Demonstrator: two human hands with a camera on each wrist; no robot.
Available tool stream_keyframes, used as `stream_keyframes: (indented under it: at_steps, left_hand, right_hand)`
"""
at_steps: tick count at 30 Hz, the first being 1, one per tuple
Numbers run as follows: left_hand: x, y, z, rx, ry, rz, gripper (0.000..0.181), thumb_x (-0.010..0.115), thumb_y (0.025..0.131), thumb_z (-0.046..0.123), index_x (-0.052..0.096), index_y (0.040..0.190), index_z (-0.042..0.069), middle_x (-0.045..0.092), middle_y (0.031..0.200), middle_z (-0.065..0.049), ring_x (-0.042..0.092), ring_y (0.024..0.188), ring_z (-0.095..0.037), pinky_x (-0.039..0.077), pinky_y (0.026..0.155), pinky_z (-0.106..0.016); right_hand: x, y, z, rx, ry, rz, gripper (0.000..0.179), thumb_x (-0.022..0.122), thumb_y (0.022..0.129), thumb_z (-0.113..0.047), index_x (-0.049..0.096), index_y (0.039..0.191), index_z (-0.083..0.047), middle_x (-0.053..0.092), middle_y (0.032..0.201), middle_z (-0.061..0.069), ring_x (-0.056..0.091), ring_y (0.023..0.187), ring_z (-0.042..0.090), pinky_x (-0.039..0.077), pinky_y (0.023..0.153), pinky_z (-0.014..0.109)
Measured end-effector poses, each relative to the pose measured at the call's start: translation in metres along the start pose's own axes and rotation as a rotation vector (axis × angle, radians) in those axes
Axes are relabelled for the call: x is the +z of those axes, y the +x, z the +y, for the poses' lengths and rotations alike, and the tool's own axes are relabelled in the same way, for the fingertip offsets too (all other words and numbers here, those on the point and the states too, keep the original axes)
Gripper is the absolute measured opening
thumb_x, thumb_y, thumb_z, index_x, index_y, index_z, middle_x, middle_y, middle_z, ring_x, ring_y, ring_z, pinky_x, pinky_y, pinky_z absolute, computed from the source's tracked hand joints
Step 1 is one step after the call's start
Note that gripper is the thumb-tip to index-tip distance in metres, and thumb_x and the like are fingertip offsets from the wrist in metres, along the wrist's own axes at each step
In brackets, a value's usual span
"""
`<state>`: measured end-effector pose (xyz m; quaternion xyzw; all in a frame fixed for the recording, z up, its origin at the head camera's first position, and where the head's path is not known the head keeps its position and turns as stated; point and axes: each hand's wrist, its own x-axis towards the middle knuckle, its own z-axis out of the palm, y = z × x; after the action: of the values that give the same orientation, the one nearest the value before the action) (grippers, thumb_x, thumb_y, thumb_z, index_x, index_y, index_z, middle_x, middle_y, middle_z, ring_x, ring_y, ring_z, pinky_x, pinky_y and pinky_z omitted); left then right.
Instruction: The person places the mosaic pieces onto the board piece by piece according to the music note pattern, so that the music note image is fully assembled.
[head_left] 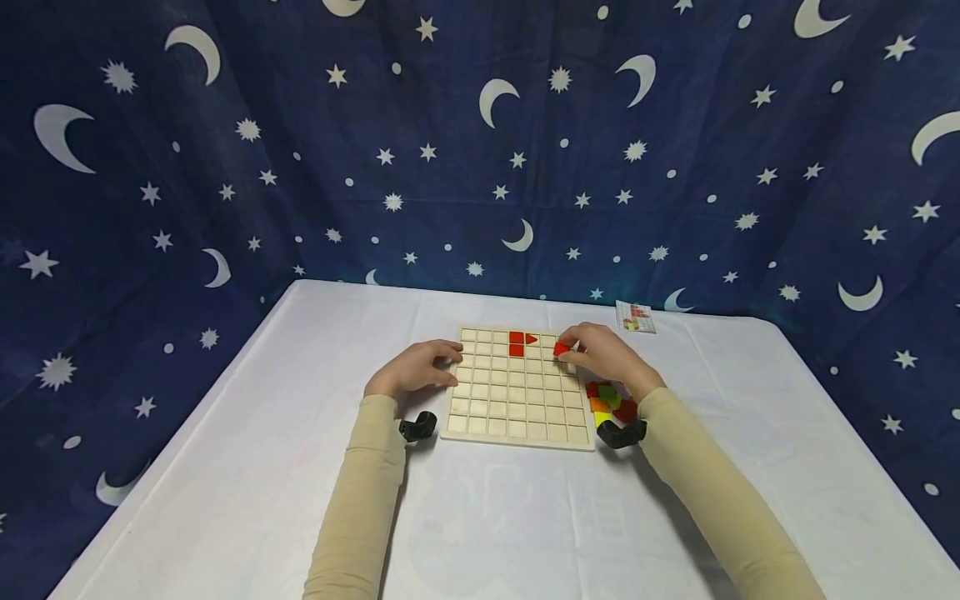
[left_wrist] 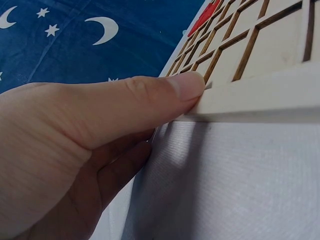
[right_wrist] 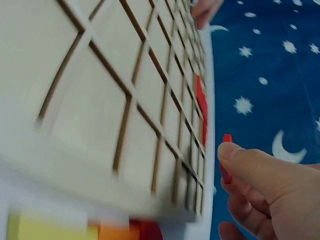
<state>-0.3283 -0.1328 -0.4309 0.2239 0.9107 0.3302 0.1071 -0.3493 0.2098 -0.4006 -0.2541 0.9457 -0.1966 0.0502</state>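
Observation:
A pale wooden grid board point(head_left: 517, 410) lies on the table between the two hands. Two red square tiles point(head_left: 516, 351) and a red triangular tile point(head_left: 532, 339) sit in its cells near the far edge. My left hand point(head_left: 415, 367) rests against the board's left side; in the left wrist view its thumb point(left_wrist: 145, 100) touches the rim. Over the far right part of the board, my right hand point(head_left: 606, 354) pinches a red tile point(right_wrist: 226, 159) between thumb and fingers. That tile is seen edge-on in the right wrist view, held clear of the board.
Loose red, orange, green and yellow tiles point(head_left: 602, 419) lie beside the board's right edge, partly under the right wrist. A printed pattern card point(head_left: 636, 317) lies at the table's back edge. Behind the white-covered table point(head_left: 495, 517) hangs a dark blue curtain point(head_left: 450, 167).

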Motion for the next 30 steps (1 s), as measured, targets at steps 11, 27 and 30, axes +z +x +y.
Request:
stream_keyframes:
  at_steps: [11, 27, 30]
  left_hand:
    - [0.001, 0.002, -0.001, -0.005, -0.002, -0.005, 0.046, 0.077, 0.085, 0.017, 0.064, 0.127, 0.003, 0.048, 0.147, -0.008, 0.037, 0.140, -0.028, 0.030, 0.116, -0.042]
    - [0.001, 0.001, 0.002, 0.019, 0.012, -0.005, 0.046, 0.076, 0.086, 0.016, 0.063, 0.127, 0.002, 0.048, 0.146, -0.009, 0.037, 0.140, -0.029, 0.031, 0.115, -0.042]
    - [0.001, 0.001, 0.001, 0.025, 0.017, -0.002, 0.046, 0.076, 0.086, 0.016, 0.063, 0.127, 0.002, 0.049, 0.146, -0.009, 0.038, 0.139, -0.029, 0.031, 0.115, -0.042]
  right_hand:
    - [0.022, 0.026, -0.018, -0.033, -0.028, 0.001, 0.034, 0.068, 0.093, -0.020, 0.067, 0.121, -0.002, 0.060, 0.114, 0.012, 0.060, 0.102, 0.027, 0.052, 0.092, 0.043]
    - [0.030, 0.029, -0.016, -0.049, -0.022, 0.030, 0.023, 0.068, 0.093, -0.016, 0.070, 0.112, -0.002, 0.064, 0.106, 0.010, 0.060, 0.096, 0.026, 0.052, 0.088, 0.042]
    - [0.029, 0.027, -0.015, -0.029, 0.003, 0.039, 0.025, 0.067, 0.094, -0.017, 0.069, 0.114, -0.003, 0.063, 0.108, 0.011, 0.060, 0.098, 0.026, 0.052, 0.089, 0.043]
